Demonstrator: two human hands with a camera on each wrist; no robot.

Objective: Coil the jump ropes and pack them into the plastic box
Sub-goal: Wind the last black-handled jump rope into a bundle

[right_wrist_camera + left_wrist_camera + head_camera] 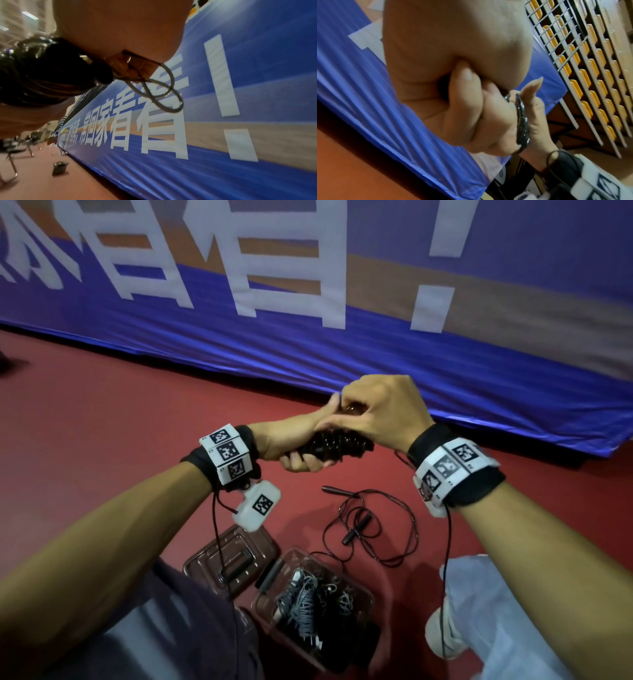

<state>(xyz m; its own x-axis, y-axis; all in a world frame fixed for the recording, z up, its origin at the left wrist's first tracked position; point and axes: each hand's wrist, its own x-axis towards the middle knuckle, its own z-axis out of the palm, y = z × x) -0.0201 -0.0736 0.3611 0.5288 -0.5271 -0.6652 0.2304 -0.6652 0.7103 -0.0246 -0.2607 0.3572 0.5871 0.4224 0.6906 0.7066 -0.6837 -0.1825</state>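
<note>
Head view first: the left hand (294, 445) has its fingers wrapped tight round a black coiled jump rope (337, 444), held up at chest level so the bundle can't spring apart, while the right hand (383, 412) pinches the end of the rope on top, probably tucking the last turn in. Down on the red floor (102, 412) the clear plastic box (363, 594) sits open with grey and black coiled ropes already inside, and its lid (233, 556) lies just beside it. Another black rope (373, 525) lies loose near the box, still uncoiled, so that one looks like it's next. A blue banner (342, 347) runs along behind.

Left wrist view: left fingers (462, 108) are curled round the bundle, and a few glossy black strands (522, 121) peek out by the right hand.

Right wrist view: the right fingers (123, 65) pinch small rope loops (164, 97) against the dark bundle (51, 70). Nothing really blocks the box, except the dangling wrist cables could snag
</note>
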